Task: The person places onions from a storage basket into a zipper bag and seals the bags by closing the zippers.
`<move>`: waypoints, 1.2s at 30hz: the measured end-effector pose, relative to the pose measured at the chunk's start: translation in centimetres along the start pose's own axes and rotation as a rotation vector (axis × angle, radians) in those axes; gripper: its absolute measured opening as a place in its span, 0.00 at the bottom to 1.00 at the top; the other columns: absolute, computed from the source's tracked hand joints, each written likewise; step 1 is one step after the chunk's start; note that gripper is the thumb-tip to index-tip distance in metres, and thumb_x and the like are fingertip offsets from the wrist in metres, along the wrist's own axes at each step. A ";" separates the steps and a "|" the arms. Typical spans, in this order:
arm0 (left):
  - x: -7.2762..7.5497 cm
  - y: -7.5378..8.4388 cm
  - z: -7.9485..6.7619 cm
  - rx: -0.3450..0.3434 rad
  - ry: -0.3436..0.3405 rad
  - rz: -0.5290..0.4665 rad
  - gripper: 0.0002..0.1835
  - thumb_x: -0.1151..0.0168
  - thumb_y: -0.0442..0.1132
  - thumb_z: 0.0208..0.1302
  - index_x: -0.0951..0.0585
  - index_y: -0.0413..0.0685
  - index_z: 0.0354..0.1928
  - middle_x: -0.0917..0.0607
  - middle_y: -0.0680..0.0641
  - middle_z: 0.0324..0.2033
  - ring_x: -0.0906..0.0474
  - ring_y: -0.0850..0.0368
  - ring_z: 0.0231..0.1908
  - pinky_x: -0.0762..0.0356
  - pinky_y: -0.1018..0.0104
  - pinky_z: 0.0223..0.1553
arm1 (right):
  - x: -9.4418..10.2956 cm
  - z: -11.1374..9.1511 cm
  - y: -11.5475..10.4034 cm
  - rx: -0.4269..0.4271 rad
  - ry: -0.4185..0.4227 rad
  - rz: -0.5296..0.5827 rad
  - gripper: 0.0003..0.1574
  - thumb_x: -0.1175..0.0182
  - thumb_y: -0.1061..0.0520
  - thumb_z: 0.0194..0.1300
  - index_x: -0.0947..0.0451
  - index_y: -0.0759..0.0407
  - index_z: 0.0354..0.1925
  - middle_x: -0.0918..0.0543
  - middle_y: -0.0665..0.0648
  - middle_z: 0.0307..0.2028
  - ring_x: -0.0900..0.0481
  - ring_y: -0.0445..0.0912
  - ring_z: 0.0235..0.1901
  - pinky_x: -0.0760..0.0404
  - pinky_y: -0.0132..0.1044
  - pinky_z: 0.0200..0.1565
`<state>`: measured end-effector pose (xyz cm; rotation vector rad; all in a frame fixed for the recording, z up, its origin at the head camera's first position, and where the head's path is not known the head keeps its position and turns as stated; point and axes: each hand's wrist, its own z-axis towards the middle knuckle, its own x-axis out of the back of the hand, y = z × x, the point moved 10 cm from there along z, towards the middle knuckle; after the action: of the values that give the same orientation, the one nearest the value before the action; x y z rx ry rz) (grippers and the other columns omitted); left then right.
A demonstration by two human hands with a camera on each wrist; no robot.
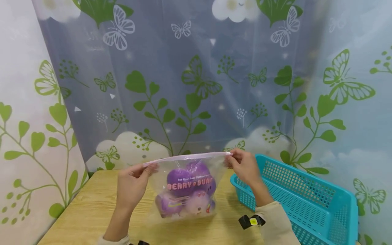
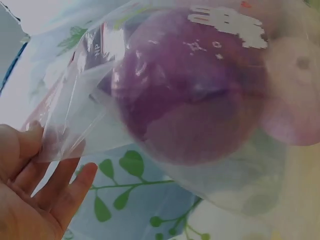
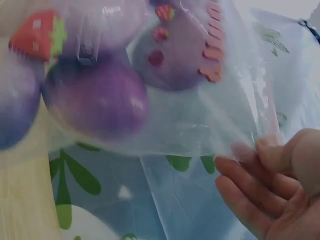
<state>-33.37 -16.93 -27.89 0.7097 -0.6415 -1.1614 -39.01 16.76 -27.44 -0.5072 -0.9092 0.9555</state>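
A clear zip bag (image 1: 183, 217) printed with pink lettering and a bunny hangs upright over the table. Inside it sit rounded purple things (image 1: 177, 180), which look like a plush toy, partly hidden by the print. My left hand (image 1: 134, 185) pinches the bag's top left corner between thumb and fingers. At the top right corner, beside the white slider of the pink zip strip (image 1: 190, 156), my right hand (image 1: 245, 166) pinches the edge. Both wrist views show the clear film held at its corners, with the smooth purple shapes (image 3: 100, 100) bulging inside.
A turquoise plastic basket (image 1: 341, 194) with perforated walls stands on the right of the wooden table (image 1: 88, 200). Behind the table hangs a curtain (image 1: 153, 51) printed with leaves, butterflies and clouds. A small black strap device (image 1: 251, 222) sits at my right wrist.
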 end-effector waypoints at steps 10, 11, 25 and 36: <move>-0.2 -1.6 0.1 0.123 -0.001 0.003 0.09 0.34 0.32 0.69 0.12 0.31 0.43 0.09 0.33 0.36 0.13 0.68 0.31 0.09 0.72 0.38 | -1.4 0.1 -0.1 -0.011 -0.176 0.081 0.08 0.37 0.61 0.72 0.17 0.67 0.43 0.10 0.66 0.37 0.12 0.48 0.34 0.08 0.36 0.38; -0.4 -1.7 0.1 0.129 -0.008 0.006 0.09 0.34 0.33 0.70 0.12 0.31 0.43 0.10 0.33 0.36 0.13 0.68 0.32 0.10 0.73 0.38 | -1.8 0.1 0.0 -0.014 -0.199 0.086 0.09 0.37 0.60 0.72 0.17 0.67 0.43 0.10 0.66 0.38 0.11 0.49 0.35 0.08 0.36 0.39; 1.5 -4.8 0.1 0.245 0.028 0.080 0.14 0.39 0.37 0.74 0.15 0.30 0.46 0.10 0.32 0.38 0.15 0.72 0.30 0.11 0.76 0.35 | -1.3 -0.3 0.2 -0.021 -0.143 0.188 0.10 0.36 0.61 0.71 0.15 0.69 0.40 0.11 0.67 0.34 0.12 0.44 0.31 0.07 0.35 0.38; 3.1 -3.6 0.3 0.279 0.049 0.224 0.14 0.36 0.40 0.73 0.16 0.40 0.54 0.09 0.39 0.47 0.13 0.64 0.42 0.13 0.77 0.45 | -1.6 -0.5 0.1 -0.069 -0.198 0.222 0.12 0.33 0.61 0.68 0.17 0.71 0.43 0.11 0.69 0.37 0.11 0.48 0.33 0.07 0.40 0.39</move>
<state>-34.88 -20.77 -30.28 0.8751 -0.8287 -0.8542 -39.03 15.43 -28.47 -0.5881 -1.0823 1.1942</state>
